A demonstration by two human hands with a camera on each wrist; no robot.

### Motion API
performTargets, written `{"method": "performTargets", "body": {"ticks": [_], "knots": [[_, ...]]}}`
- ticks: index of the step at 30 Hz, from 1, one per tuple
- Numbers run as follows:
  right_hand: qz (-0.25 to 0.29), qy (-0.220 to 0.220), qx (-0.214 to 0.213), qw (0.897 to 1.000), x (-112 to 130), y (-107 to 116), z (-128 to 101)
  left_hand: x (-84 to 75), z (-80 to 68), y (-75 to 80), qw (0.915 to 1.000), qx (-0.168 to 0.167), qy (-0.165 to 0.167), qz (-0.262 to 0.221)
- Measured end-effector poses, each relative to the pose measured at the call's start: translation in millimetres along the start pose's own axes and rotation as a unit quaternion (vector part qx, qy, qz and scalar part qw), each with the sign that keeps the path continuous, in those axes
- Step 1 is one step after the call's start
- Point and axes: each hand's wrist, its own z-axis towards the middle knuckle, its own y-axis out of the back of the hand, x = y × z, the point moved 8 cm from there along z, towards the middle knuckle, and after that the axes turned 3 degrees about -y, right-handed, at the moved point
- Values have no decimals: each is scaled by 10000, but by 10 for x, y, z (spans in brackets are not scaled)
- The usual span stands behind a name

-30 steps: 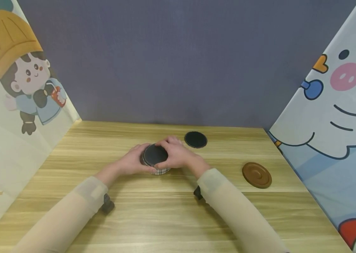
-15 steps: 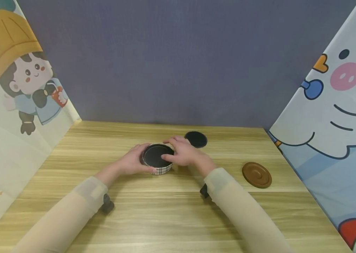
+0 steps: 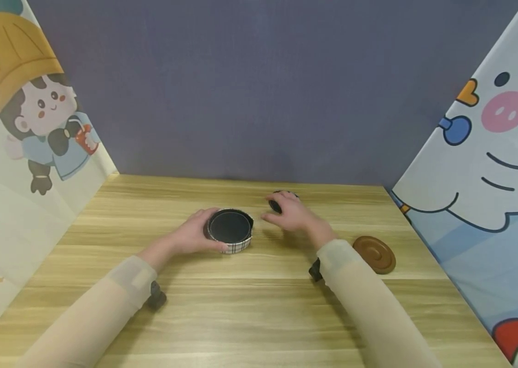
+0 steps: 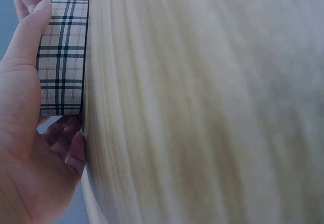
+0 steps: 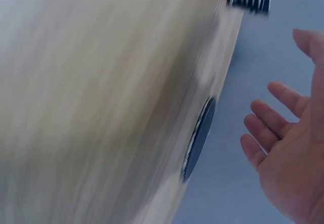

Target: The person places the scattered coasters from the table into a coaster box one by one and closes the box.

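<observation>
A round coaster holder (image 3: 239, 247) with a black-and-white plaid side stands on the table, a flat black round coaster (image 3: 229, 227) inside its rim. My left hand (image 3: 194, 234) grips it from the left, thumb along the near side; the left wrist view shows the thumb against the plaid wall (image 4: 62, 62). To the right, my right hand (image 3: 293, 213) is off the holder, fingers spread and relaxed with nothing between them. It hovers over a second black round coaster (image 3: 275, 206), partly hiding it in the head view. In the right wrist view this coaster (image 5: 198, 140) lies flat, apart from the fingers.
A brown round coaster (image 3: 375, 254) with a raised ring lies right of the right forearm. The wood-grain table (image 3: 222, 312) ends at a grey-blue back panel (image 3: 250, 102). Cartoon-printed panels stand at the left (image 3: 6, 230) and right (image 3: 475, 168).
My right hand has left the coaster holder and moved right to above the loose black coaster. My left hand still grips the holder in the same place.
</observation>
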Motion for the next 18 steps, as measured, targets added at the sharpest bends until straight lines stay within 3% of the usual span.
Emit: {"method": "performTargets", "body": {"ticks": [8,18], "knots": [[306,-858,18,9958,-506,68,119,12,3,2,10000,12,20,5],[624,-1536,106,9861,-833,26,207,9,33,-15,10000,25,9,-48]]}}
